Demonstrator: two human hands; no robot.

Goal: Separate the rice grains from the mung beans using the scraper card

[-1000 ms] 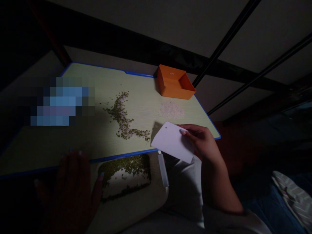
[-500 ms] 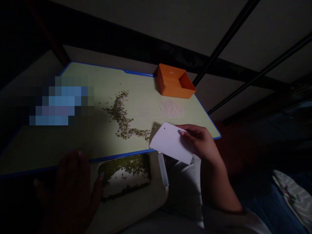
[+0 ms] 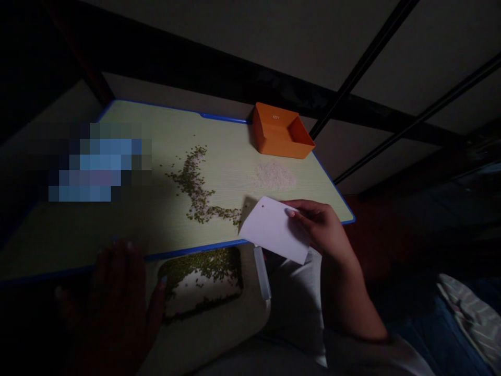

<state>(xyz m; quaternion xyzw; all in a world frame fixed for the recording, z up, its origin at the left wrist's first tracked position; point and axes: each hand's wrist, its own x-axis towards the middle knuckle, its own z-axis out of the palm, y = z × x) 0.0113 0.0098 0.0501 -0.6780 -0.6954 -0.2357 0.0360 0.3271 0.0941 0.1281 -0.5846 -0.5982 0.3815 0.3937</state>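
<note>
My right hand [image 3: 315, 224] pinches a flat white card-like scraper [image 3: 274, 227] with a small hole near one corner, held tilted over the table's near edge. Its left corner is beside a curved trail of small green grains [image 3: 195, 193], apparently mixed with pale ones. My left hand [image 3: 117, 297], in deep shadow, has its fingers stretched out at the table's near edge, left of a pale container [image 3: 250, 313]. Inside that container, more green grains [image 3: 211, 263] lie along the sides around a bare pale patch. A pile of whitish grains [image 3: 276, 175] rests farther right on the table.
An orange open box [image 3: 282, 136] stands at the table's back right. The pale green table [image 3: 141, 125] has a blue rim. A blurred-out bluish thing [image 3: 97, 162] is at the left. A clear handle-like clip [image 3: 262, 274] sits on the container's right side. Striped cloth [image 3: 469, 308] lies lower right.
Almost nothing differs. The white scraper and my right hand have shifted very slightly left; the grains and my left hand look the same.
</note>
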